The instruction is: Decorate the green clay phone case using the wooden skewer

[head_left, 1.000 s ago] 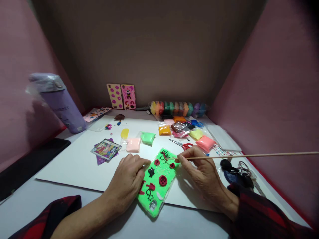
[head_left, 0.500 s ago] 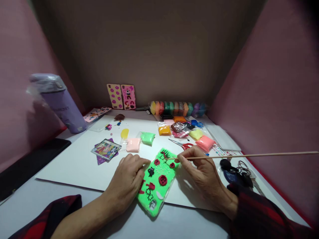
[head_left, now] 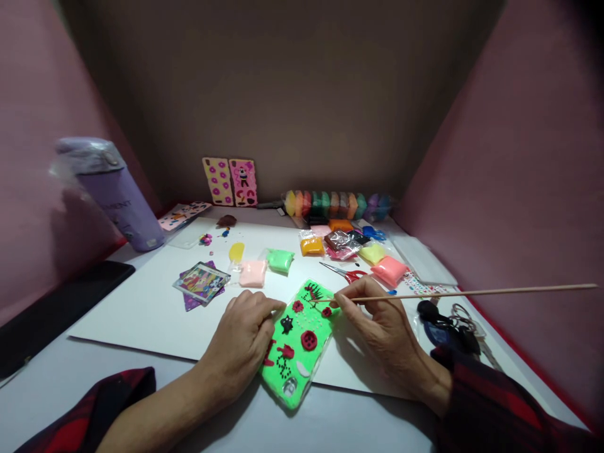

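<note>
A bright green phone case (head_left: pixel 302 352), covered in clay, lies tilted on the front edge of a white board. It carries red buttons, a black star-like shape, small black and white dots and a black-and-red eyelash-like shape near its top. My left hand (head_left: pixel 243 340) holds the case at its left edge, index finger stretched along the upper part and the other fingers curled. My right hand (head_left: pixel 380 324) pinches a long thin wooden stick (head_left: pixel 472 293). The stick's tip is at the case, just below the eyelash-like shape; whether it touches cannot be made out.
Red-handled scissors (head_left: pixel 352 275) and several clay packets (head_left: pixel 389 270) lie beyond the case. Picture cards (head_left: pixel 202 283) are at left, keys (head_left: pixel 465 321) at right. A purple bottle (head_left: pixel 117 201) stands back left. Two decorated cases (head_left: pixel 243 182) lean against the back wall.
The stick's far end has shifted slightly left and up. Both hands and the phone case stay nearly in place.
</note>
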Demonstrator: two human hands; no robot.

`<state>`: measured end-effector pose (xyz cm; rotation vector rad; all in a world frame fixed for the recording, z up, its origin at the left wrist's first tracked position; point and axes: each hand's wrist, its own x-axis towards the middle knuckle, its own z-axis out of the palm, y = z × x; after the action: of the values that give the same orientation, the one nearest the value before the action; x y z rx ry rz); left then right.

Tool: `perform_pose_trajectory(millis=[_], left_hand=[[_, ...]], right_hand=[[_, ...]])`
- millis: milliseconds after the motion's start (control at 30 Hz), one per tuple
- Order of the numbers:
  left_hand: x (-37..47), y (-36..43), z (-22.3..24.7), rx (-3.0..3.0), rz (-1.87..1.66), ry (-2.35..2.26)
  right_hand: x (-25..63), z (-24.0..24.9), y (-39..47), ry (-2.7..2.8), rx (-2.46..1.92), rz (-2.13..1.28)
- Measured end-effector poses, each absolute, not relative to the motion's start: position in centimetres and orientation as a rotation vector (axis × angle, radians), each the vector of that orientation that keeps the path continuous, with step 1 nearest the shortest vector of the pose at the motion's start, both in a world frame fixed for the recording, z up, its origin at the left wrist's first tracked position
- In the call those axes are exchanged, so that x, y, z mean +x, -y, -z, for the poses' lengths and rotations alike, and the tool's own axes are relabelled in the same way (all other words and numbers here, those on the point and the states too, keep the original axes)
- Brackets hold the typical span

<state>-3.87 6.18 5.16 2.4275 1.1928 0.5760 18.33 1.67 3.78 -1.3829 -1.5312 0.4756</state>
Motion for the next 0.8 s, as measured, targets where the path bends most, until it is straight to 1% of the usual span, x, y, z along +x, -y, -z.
perform_pose_trajectory(millis=[167,367,800], left_hand=[[-3.88,-6.24,-4.98,2.431,-0.578,-1.189],[-3.94,-6.21,-5.01,2.434,-0.583,-1.189],[-3.83,-6.24,-5.11,2.423,-0.570,-1.185]], right_hand=[[18.27,-4.00,-1.62,1.544,-1.417,-0.532],[18.32,-3.97,-1.69,1.487,-1.348,-0.408],[18.31,-3.96,-1.75,1.499,-1.392,-0.361]])
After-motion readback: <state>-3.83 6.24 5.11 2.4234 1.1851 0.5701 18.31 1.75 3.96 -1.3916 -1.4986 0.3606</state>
